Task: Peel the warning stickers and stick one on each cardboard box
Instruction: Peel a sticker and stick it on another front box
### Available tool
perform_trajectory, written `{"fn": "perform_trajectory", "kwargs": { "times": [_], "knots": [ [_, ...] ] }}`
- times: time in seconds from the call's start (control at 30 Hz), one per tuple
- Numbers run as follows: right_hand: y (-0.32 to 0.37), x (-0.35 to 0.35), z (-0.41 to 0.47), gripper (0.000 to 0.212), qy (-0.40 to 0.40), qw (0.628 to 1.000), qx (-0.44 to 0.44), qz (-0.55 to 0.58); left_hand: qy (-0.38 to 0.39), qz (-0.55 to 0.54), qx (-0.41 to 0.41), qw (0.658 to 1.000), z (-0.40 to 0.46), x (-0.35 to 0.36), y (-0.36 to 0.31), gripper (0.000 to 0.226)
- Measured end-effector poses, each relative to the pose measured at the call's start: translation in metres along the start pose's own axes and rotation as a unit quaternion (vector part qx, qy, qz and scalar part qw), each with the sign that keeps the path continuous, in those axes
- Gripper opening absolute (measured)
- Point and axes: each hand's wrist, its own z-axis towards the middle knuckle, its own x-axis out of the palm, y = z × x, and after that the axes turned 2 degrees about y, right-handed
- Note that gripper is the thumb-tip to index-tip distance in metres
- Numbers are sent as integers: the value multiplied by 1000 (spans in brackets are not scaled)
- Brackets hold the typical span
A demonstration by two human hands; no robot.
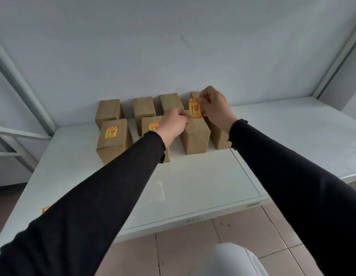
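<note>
Two hands are holding a red sticker [195, 108] upright just above the third front box [195, 134]: right hand [216, 108] pinching its top, left hand [173, 124] seemingly pinching its bottom corner.

White table [203, 188] carries seven cardboard boxes [195, 136].

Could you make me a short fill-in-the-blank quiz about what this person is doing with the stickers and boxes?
1. The brown cardboard boxes stand on a ____ table.
2. The orange-red warning sticker is pinched between ____ hands, the left hand and the right hand.
3. The front row's leftmost box already carries a ____ on top.
4. Both sleeves are ____.

Missing words: white; both; sticker; black
</note>
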Motion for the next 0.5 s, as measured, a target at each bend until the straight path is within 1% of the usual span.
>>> {"fn": "perform_trajectory", "kwargs": {
  "times": [0.1, 0.17, 0.23, 0.4, 0.5],
  "knots": [
    [-13, 4, 21, 9, 5, 998, 21, -52, 6, -31, -55, 998, 27, 7, -5, 10],
    [-22, 6, 30, 8, 14, 995, 27, -100, 5, -57, -100, 993, 41, 12, -2, 8],
    [-32, 8, 37, 8, 23, 990, 36, -131, -2, -67, -137, 988, 54, 18, 3, 15],
    [-53, 18, 45, 10, 51, 985, 55, -154, 5, -83, -197, 977, 76, 29, 18, 10],
    [-60, 27, 49, 9, 59, 983, 58, -165, 8, -90, -201, 975, 83, 32, 26, 12]
  ]
}}
